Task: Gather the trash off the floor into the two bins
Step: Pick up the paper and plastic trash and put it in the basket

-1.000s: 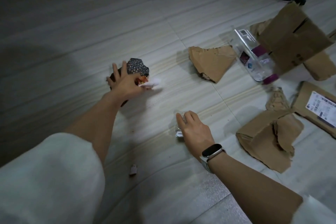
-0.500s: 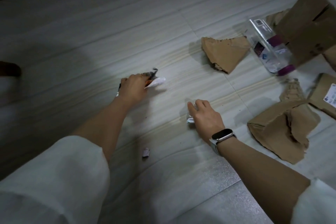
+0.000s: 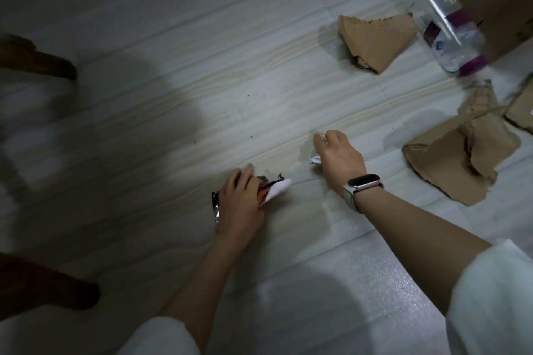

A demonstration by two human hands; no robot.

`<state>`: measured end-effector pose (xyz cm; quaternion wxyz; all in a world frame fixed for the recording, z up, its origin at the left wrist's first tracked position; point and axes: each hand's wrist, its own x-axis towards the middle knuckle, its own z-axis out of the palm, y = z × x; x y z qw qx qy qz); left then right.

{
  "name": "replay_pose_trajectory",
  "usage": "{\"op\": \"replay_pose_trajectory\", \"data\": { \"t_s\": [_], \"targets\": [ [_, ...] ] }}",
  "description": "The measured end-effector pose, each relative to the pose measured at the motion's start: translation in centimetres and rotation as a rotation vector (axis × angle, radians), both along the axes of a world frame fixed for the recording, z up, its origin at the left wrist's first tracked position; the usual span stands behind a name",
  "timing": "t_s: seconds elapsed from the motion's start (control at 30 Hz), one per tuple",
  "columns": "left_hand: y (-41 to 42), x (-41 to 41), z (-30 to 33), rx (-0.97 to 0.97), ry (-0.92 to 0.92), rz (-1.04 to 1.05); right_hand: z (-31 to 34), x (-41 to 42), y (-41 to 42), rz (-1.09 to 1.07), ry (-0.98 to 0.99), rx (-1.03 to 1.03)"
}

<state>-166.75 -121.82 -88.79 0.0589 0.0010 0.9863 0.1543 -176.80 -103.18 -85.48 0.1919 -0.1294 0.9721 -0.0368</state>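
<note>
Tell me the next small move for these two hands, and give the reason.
Probably lift both hands and carry what they hold off to a bin. The left hand already grips a foil wrapper with a white scrap, and the right hand has curled its fingers round a small white piece. No bin is in view.

Left hand (image 3: 242, 204) around a foil wrapper (image 3: 215, 204), right hand (image 3: 337, 158) on a small white scrap (image 3: 315, 159), on pale floor (image 3: 173, 37).

A room in a home is suggested, dimly lit. A floor (image 3: 173, 37) of pale, wood-grained tiles is seen, strewn with torn cardboard (image 3: 375, 37) and a plastic bottle (image 3: 450, 37). Dark wooden furniture legs (image 3: 43, 63) are seen at the left edge.
</note>
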Motion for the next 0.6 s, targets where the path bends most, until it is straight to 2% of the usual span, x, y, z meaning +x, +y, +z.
{"op": "replay_pose_trajectory", "data": {
  "t_s": [0.17, 0.27, 0.37, 0.5, 0.6],
  "targets": [
    [0.0, 0.0, 0.3, 0.137, 0.027, 0.051, 0.0, 2.1, 0.8, 0.037, 0.0, -0.004],
    [0.0, 0.1, 0.4, 0.112, 0.03, 0.067, -0.3, 3.0, 0.8, 0.064, -0.007, 0.011],
    [0.8, -0.6, 1.5, 0.08, -0.058, 0.091, 0.2, 4.9, 1.9, 0.012, -0.049, -0.039],
    [3.6, -2.3, 4.9, 0.201, -0.121, 0.188, 2.8, 7.3, 5.7, -0.17, -0.141, -0.259],
    [7.9, -4.4, 9.5, 0.365, -0.104, 0.183, 7.3, 7.0, 9.2, -0.349, -0.094, -0.474]
  ]
}}
